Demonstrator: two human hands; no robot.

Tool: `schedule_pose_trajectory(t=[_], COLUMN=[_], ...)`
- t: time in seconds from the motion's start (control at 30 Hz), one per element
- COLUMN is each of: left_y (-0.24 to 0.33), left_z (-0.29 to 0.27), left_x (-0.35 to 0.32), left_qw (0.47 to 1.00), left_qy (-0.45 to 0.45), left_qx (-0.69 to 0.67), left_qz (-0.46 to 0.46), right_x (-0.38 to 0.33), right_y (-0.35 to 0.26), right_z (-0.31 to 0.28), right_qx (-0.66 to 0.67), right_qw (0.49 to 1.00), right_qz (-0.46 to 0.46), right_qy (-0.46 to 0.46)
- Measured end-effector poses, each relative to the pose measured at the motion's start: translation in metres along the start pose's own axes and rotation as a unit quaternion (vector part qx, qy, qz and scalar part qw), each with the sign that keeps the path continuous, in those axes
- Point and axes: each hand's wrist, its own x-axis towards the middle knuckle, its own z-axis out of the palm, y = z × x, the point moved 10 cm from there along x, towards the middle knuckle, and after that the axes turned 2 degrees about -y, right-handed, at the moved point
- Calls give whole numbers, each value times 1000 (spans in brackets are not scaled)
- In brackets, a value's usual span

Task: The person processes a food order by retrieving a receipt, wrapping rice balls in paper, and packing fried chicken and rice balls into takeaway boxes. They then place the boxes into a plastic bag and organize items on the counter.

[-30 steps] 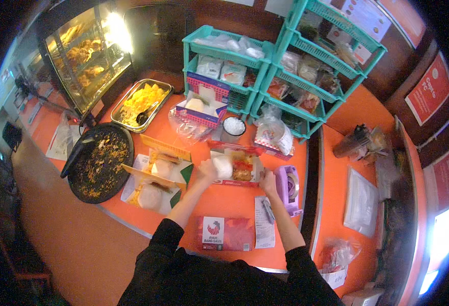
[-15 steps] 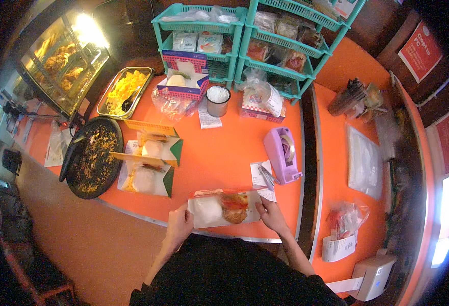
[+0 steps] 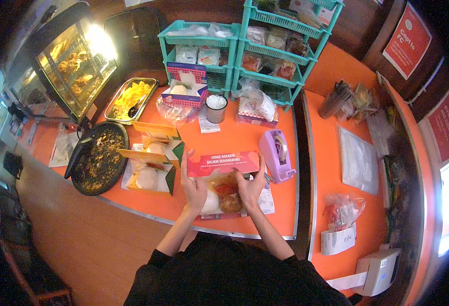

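Observation:
Close in front of me is a cardboard meal box (image 3: 223, 164) with a red flap raised along its far side. In it lie a white mound of rice (image 3: 210, 203) and a brown fried piece, likely chicken (image 3: 230, 203), with red sauce above it. My left hand (image 3: 195, 187) grips the box's left side, fingers up along the flap's end. At the right side my right hand (image 3: 251, 187) holds it, thumb inward at the flap's lower edge. A printed slip (image 3: 267, 200) lies partly hidden beside my right hand.
Two opened meal boxes (image 3: 147, 177) and a black round tray (image 3: 99, 158) stand left. Behind are a metal tray of yellow food (image 3: 131, 99), a cup of white contents (image 3: 215, 108) and teal racks (image 3: 273, 51). A purple tape dispenser (image 3: 277, 155) stands right, before a counter gap.
The box's red flap has come up and now faces me. Both hands have moved forward and inward along its sides, the right one more over the box. The view has shifted slightly.

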Motion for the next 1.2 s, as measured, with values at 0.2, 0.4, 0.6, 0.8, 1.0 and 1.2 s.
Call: schedule_pose_trajectory(t=[0.2, 0.4, 0.6, 0.8, 1.0, 1.2], left_y=[6, -8, -11, -14, -3, -13], left_z=[-18, -19, -27, -27, 11, 17], left_x=[12, -11, -102, -136, -162, -163], left_qw=[984, 959, 841, 800, 713, 763], left_qy=[-94, -177, -386, -393, -281, -278], left_qx=[141, 166, 206, 353, 544, 513], left_qz=[51, 149, 319, 284, 342, 278], right_x=[20, 0, -95, -81, -78, -76], right_y=[-22, 17, 16, 0, -16, -18], right_z=[-15, -7, -14, 30, 75, 72], right_qx=[19, -171, -183, -329, -387, -360], right_qw=[972, 916, 741, 736, 686, 696], right_qz=[-154, -168, -444, -369, -322, -318], right_qy=[-175, -320, -469, -462, -525, -534])
